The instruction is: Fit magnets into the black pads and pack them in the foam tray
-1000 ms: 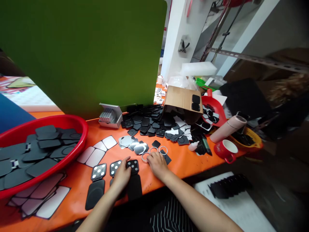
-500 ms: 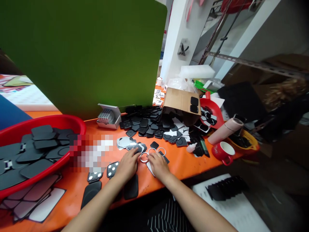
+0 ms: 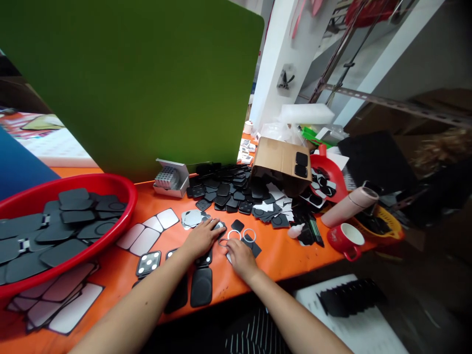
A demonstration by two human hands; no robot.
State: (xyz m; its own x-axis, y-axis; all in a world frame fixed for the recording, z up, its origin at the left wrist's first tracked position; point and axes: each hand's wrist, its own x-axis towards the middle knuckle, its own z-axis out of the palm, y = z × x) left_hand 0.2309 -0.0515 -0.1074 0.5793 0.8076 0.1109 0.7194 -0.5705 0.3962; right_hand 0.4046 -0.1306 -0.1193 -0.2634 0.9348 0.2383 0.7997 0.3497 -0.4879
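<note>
My right hand [image 3: 240, 256] pinches the edge of a thin ring [image 3: 222, 242] just above the table. Two more white rings, a nearer ring [image 3: 234, 231] and a farther ring [image 3: 250, 235], lie to its right beside a dark square sheet [image 3: 254, 245]. My left hand [image 3: 201, 239] reaches over the near side of a loose pile of silvery-grey plates [image 3: 192, 218], its fingers stretched out and apart. Under my left arm are black folding pads with white dots, one dotted pad [image 3: 148, 264] plainly visible and others partly hidden. A black rounded pad [image 3: 201, 286] lies near the table's front edge.
A red basin [image 3: 129, 201] of black pads stands at the left. Behind the hands lie a heap of black pads [image 3: 223, 189], a small white box [image 3: 180, 181] and a cardboard box [image 3: 276, 155]. A red mug [image 3: 337, 237] and pink bottle [image 3: 348, 206] stand right.
My left hand has moved slightly away from the ring, toward the grey plates. The ring in my right hand has tilted from flat to nearly edge-on. The view has shifted slightly.
</note>
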